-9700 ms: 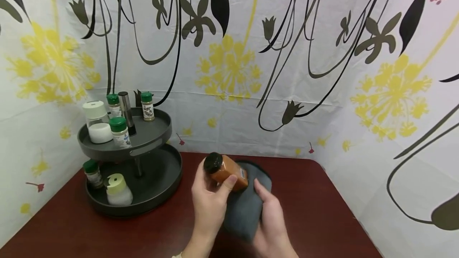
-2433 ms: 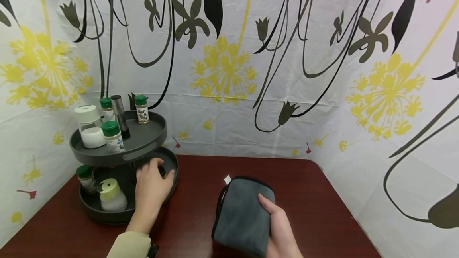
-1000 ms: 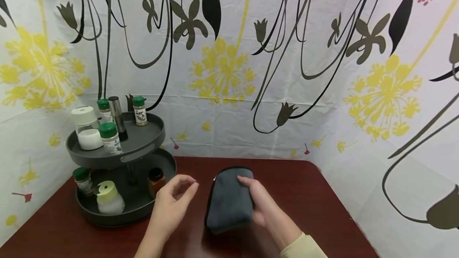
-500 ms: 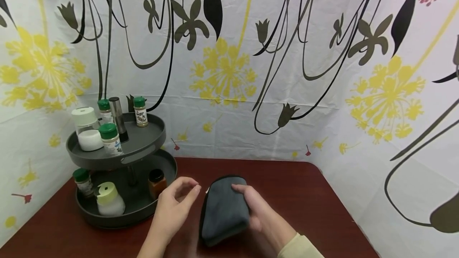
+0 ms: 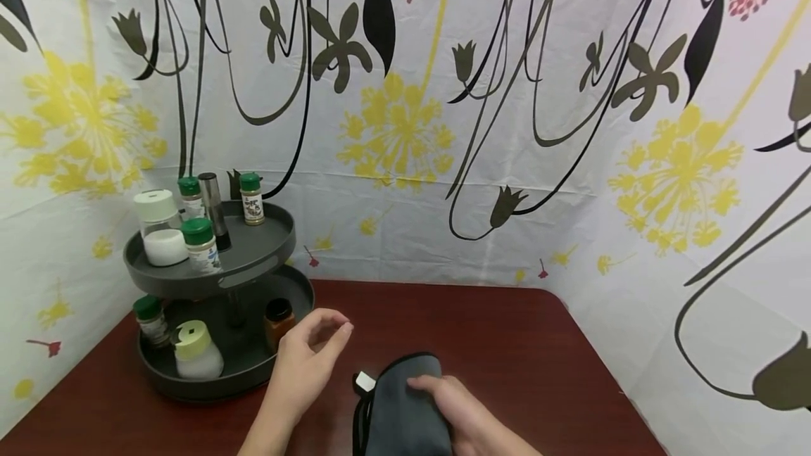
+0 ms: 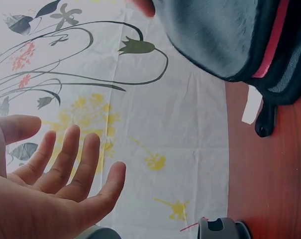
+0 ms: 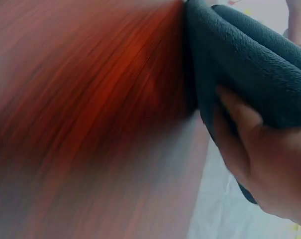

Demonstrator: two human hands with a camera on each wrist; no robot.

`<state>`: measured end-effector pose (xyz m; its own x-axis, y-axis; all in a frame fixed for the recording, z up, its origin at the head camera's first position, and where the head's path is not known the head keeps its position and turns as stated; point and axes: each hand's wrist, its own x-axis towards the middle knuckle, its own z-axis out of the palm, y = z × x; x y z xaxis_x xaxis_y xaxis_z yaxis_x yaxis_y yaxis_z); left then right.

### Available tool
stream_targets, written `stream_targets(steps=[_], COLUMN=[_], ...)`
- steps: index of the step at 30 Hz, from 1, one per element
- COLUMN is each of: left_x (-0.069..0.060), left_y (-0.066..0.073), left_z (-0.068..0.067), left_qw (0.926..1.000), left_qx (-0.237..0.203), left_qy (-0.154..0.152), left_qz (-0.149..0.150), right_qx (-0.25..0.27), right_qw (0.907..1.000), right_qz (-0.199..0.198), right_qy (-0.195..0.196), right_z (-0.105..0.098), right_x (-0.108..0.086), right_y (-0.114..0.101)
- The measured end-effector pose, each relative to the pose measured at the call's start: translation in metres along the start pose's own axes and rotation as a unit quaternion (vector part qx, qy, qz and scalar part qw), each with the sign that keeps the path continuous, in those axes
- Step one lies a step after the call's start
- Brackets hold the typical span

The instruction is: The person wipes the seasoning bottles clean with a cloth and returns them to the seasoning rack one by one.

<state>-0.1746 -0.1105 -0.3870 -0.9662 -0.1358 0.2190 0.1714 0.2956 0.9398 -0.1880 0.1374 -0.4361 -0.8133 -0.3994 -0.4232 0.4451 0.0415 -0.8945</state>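
My right hand (image 5: 461,414) grips a folded grey cleaning cloth (image 5: 405,417) with black edging, thumb on top. A white tag (image 5: 365,381) and a black loop show at the cloth's left edge, and a red stripe appears in the left wrist view. My left hand (image 5: 305,357) hovers beside it with fingers loosely bent and nothing in them, as the left wrist view (image 6: 65,184) also shows. Behind the left hand, an orange spice bottle (image 5: 277,329) with a black cap stands on the lower tier of a dark two-tier rack (image 5: 279,375).
On the rack's upper tier stand several green-capped spice jars (image 5: 201,248), a white-lidded jar (image 5: 161,231) and a metal cylinder (image 5: 214,208). The lower tier also holds a yellow-lidded jar (image 5: 198,352) and a green-capped jar (image 5: 152,321). A patterned curtain (image 5: 538,160) hangs behind the red-brown table (image 5: 519,343).
Earlier my left hand held the orange bottle against the cloth, then reached it onto the lower tier and let go. Lately the right hand has brought the cloth lower and nearer.
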Motion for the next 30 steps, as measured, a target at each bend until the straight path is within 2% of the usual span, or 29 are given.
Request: stream_targets(steps=[3,6,10,11,13,17,20,22,25,28,30], left_x=[0.001,0.002,0.003,0.004,0.005,0.009,0.012,0.015,0.023,0.035,0.045], left_y=[-0.001,-0.002,-0.004,-0.004,-0.006,-0.008,-0.009,-0.009,-0.011,-0.015,-0.018], left_z=[0.001,0.002,0.001,0.001,0.001,0.003,0.006,0.008,0.012,0.017,0.020], left_qw=[1.0000,0.9999,0.9997,0.9996,0.9992,0.9961,0.9862,0.9746,0.9515,0.9308,0.9195], left_qx=[0.006,0.011,0.023,0.027,0.038,0.083,0.156,0.211,0.289,0.342,0.367], left_qy=[0.000,-0.003,-0.001,-0.001,-0.003,-0.018,-0.034,-0.043,-0.059,-0.079,-0.091], left_qz=[-0.003,-0.003,0.003,0.004,0.009,0.022,0.044,0.061,0.088,0.103,0.106], right_qx=[-0.079,-0.125,-0.182,-0.211,-0.260,-0.348,-0.394,-0.428,-0.492,-0.544,-0.567], right_qw=[0.9948,0.9864,0.9749,0.9700,0.9573,0.9218,0.8887,0.8663,0.8264,0.7909,0.7698], right_qz=[-0.003,0.013,0.011,0.013,-0.009,-0.075,-0.125,-0.140,-0.142,-0.128,-0.122], right_qy=[0.064,0.105,0.127,0.120,0.127,0.154,0.199,0.215,0.234,0.250,0.266], right_z=[-0.007,-0.014,-0.026,-0.032,-0.036,-0.039,-0.037,-0.039,-0.044,-0.051,-0.055], right_x=[-0.001,-0.006,-0.014,-0.014,-0.016,-0.018,-0.021,-0.021,-0.015,-0.002,0.009], right_y=[-0.002,-0.002,0.002,0.005,0.007,0.002,-0.012,-0.025,-0.040,-0.051,-0.056])
